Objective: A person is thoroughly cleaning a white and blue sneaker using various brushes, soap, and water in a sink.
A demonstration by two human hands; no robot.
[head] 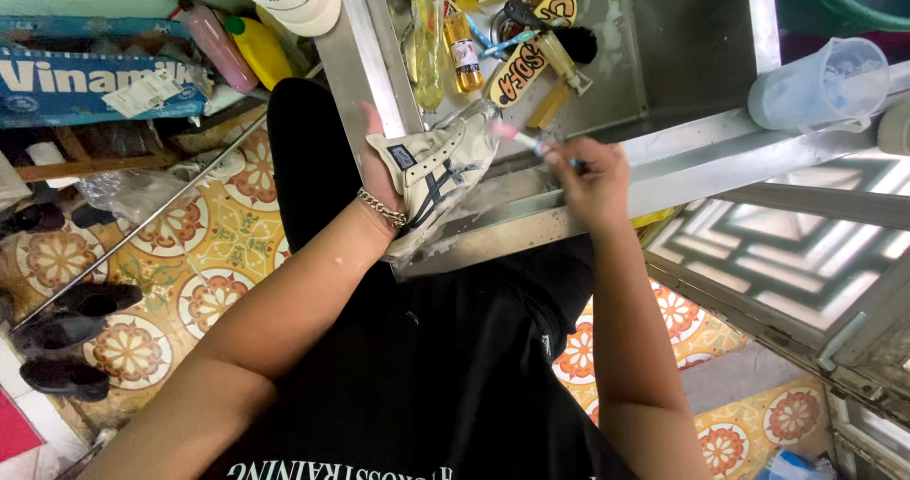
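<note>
Left hand [379,172] clasping a cream sneaker [436,172] over a metal sink [664,172], right hand [592,181] gripping a small brush [531,141]

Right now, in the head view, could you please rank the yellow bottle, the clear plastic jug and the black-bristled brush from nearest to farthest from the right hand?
From the right hand:
1. Black-bristled brush, just above it in the metal basin.
2. Clear plastic jug, to its right on the ledge.
3. Yellow bottle, far left, beyond the shoe.

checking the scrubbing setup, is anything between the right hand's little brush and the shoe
Nothing visible. The left hand holds the cream sneaker over the metal tray, and the small brush in the right hand reaches straight to the shoe's upper edge with no object between.
</note>
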